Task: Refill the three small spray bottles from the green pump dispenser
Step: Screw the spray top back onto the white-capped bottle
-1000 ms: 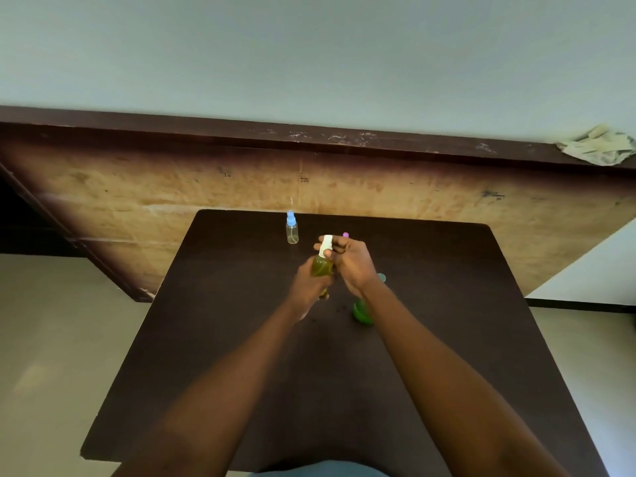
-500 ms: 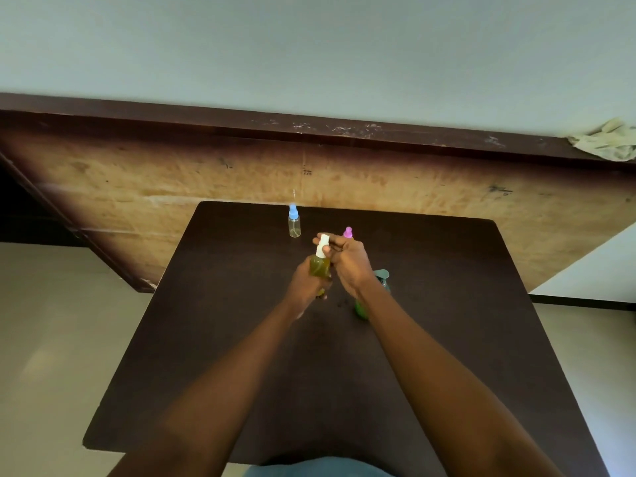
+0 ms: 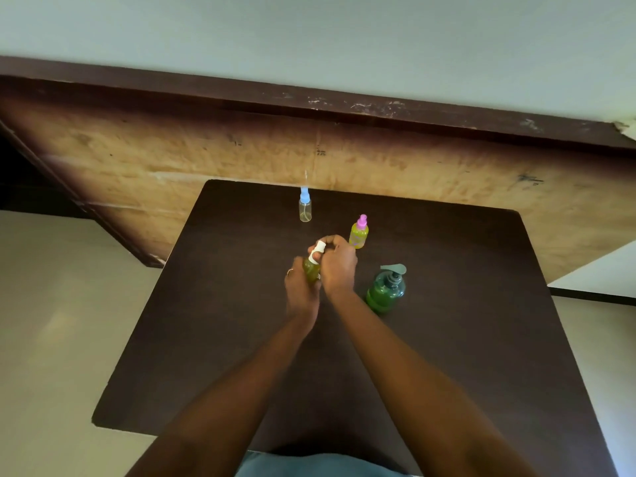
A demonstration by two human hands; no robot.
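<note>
Above the dark desk (image 3: 206, 339), the left hand (image 3: 298, 292) grips the body of a white-capped spray bottle (image 3: 311, 270) while the right hand (image 3: 340, 266) curls round its cap. The green pump dispenser (image 3: 385, 291) stands just right of the hands. The pink-capped bottle (image 3: 359, 233) stands beyond them, and the blue-capped bottle (image 3: 305, 210) farther back.

Table (image 3: 447, 339): blue-capped bottle (image 3: 305, 210), pink-capped bottle (image 3: 359, 233), dispenser (image 3: 385, 290)

At right, pink-capped bottle (image 3: 358, 233) and green dispenser (image 3: 384, 291) obstruct; room over the table (image 3: 206, 321) leftward.
</note>
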